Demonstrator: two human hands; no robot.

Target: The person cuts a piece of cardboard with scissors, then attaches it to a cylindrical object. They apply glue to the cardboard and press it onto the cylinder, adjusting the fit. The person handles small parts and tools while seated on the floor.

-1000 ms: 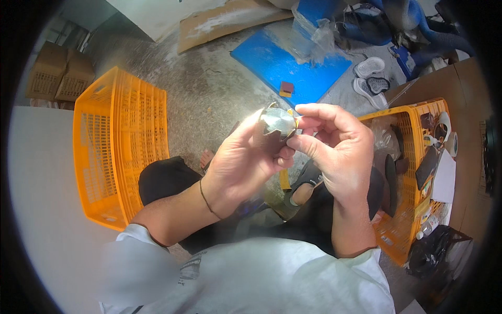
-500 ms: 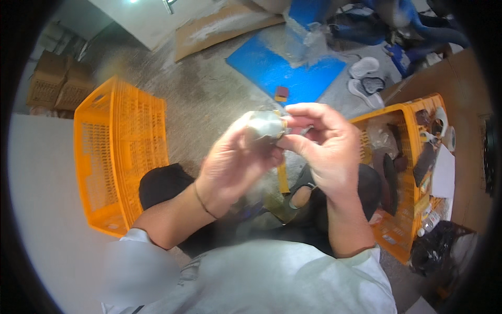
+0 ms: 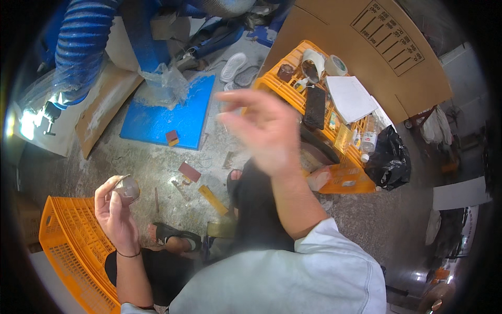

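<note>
Out to the left, my left hand grips a shiny, rounded, cup-like grey piece with an uneven rim, held between thumb and fingers. My right hand is raised in front of the near side of the right orange crate, blurred by motion. Its thumb and forefinger are apart, and nothing shows between them. On that crate lie white papers, a roll of tape, a dark oblong block and a clear bottle.
A second orange crate stands by my left arm. On the floor are a blue board, a red-brown piece and a yellow strip. A blue hose hangs upper left; a black bag sits right of the crate.
The view has swung to the right. My hands have parted: the right has let go of the cup-like piece and moved toward the right crate, while the left keeps the piece.
</note>
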